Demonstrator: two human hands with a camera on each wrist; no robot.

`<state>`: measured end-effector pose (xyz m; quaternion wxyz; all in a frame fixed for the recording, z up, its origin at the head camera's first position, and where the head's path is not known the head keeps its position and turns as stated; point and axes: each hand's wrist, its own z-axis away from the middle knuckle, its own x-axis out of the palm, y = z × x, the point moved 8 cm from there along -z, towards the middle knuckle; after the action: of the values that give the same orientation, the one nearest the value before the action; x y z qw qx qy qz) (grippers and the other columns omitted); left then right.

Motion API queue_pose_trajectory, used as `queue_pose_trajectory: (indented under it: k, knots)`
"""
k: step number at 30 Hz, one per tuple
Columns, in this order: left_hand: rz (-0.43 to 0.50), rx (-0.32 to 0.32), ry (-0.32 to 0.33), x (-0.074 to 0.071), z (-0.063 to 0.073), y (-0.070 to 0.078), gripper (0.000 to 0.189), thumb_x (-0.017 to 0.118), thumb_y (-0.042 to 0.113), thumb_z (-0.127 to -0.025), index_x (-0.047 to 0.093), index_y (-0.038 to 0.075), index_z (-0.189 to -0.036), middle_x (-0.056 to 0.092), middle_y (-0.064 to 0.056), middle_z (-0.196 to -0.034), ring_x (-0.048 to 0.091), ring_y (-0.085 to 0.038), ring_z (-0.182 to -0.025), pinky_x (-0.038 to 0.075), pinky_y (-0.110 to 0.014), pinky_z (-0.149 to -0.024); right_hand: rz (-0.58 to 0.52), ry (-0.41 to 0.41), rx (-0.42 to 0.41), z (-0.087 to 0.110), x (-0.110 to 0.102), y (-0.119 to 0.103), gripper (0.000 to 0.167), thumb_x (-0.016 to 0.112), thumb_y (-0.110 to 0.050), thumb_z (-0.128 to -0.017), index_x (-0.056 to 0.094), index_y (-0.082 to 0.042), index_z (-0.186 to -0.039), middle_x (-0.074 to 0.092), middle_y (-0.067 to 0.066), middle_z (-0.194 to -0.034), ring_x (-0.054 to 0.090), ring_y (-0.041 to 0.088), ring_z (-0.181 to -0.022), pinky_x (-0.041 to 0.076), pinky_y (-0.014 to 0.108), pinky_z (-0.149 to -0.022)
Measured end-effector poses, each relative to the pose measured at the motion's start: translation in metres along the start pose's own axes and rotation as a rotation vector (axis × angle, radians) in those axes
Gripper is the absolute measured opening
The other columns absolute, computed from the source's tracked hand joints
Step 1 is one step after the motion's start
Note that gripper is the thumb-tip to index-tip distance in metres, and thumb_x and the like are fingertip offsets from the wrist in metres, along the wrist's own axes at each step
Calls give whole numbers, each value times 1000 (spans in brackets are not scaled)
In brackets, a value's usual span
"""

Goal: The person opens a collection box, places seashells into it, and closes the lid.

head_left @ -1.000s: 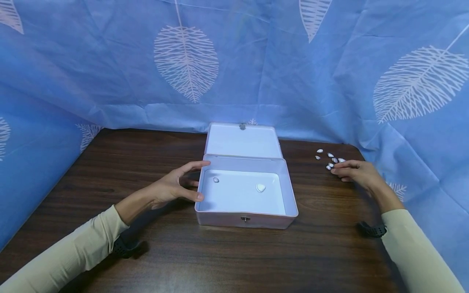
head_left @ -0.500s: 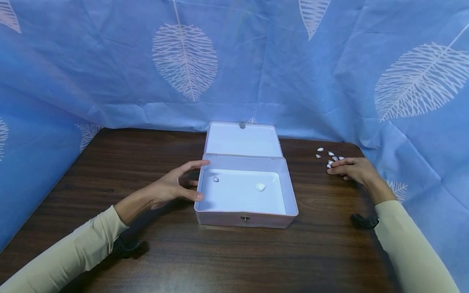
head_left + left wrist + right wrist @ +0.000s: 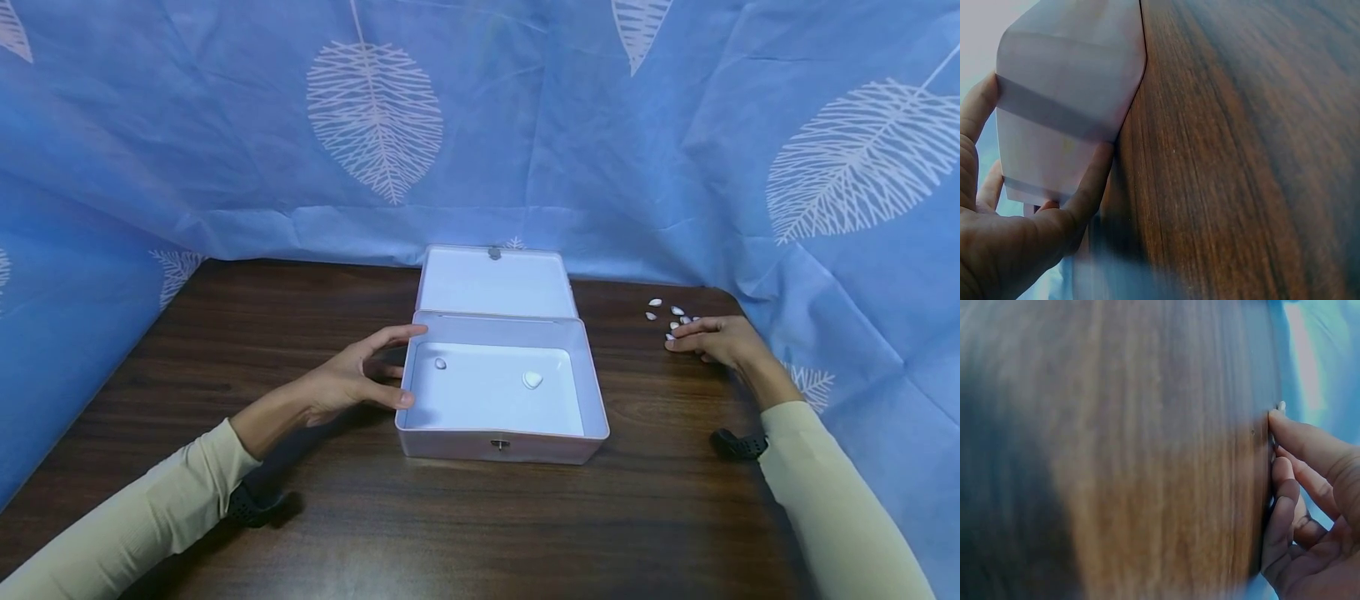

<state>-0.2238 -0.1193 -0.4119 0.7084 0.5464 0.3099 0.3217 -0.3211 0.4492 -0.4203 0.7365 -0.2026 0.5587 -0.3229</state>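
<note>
An open, shallow, pale metal box [image 3: 502, 446] stands on the table, its lid [image 3: 495, 283] tilted back. On its floor lie two small white seashells, one left [image 3: 440, 363] and a larger one right [image 3: 532, 380]. My left hand [image 3: 352, 375] holds thumb and fingers spread against the box's left wall; in the left wrist view its fingertips touch that wall's outside. At the far right my right hand [image 3: 720, 337] has thumb and index tips at a small white seashell [image 3: 669, 337], apparently pinching it; the other fingers are partly hidden. Several more seashells [image 3: 677, 310] lie around its fingertips.
The dark wood tabletop [image 3: 300, 533] runs beneath everything. A blue curtain with white leaf prints [image 3: 487, 133] hangs behind and at both sides. The table's right back corner [image 3: 723, 293] is close to the right hand. A dark strap [image 3: 738, 446] is at the right wrist.
My right hand has moved a little leftward, its fingertips closing in on the nearest seashell, which has shifted slightly with them. My left hand stays at the box.
</note>
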Motion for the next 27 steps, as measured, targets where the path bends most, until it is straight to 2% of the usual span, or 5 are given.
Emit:
queue_pose_trajectory:
  k: [9, 15, 18, 21, 27]
  knots:
    - [-2, 6, -1, 0, 0, 0, 103, 93, 16, -95, 33, 28, -178, 4, -7, -190, 37, -58, -164, 57, -56, -115, -15, 24, 5, 1, 0, 1, 32, 93, -41, -95, 89, -17, -117, 65, -34, -94, 64, 0, -89, 60, 24, -78]
    - [2, 5, -4, 0, -1, 1, 103, 92, 16, -95, 33, 28, -178, 4, -8, -190, 36, -58, -164, 57, -57, -115, -47, 71, -2, 7, -2, -2, 9, 93, -43, -95, 89, -36, -97, 66, -38, -86, 65, -3, -86, 60, 24, -76]
    - [1, 1, -6, 0, -1, 1, 103, 92, 16, -96, 33, 28, -178, 4, -8, -190, 38, -58, -164, 57, -56, -115, -60, 77, -16, 12, -1, -5, 6, 93, -44, -95, 89, -39, -96, 68, -38, -84, 66, -5, -85, 60, 24, -76]
    - [-3, -2, -5, 1, -1, 1, 103, 93, 17, -95, 33, 29, -178, 5, -8, -190, 38, -57, -163, 56, -56, -115, -67, 85, -40, 16, 1, -11, 15, 93, -43, -96, 90, -32, -104, 70, -38, -86, 67, -7, -85, 61, 23, -76]
    - [-9, 0, 0, 0, 0, 0, 104, 93, 18, -95, 32, 27, -179, 5, -8, -189, 39, -56, -162, 57, -55, -114, -108, 107, -102, 19, 8, -22, 42, 91, -37, -98, 84, -7, -127, 71, -39, -93, 69, -10, -88, 62, 20, -79]
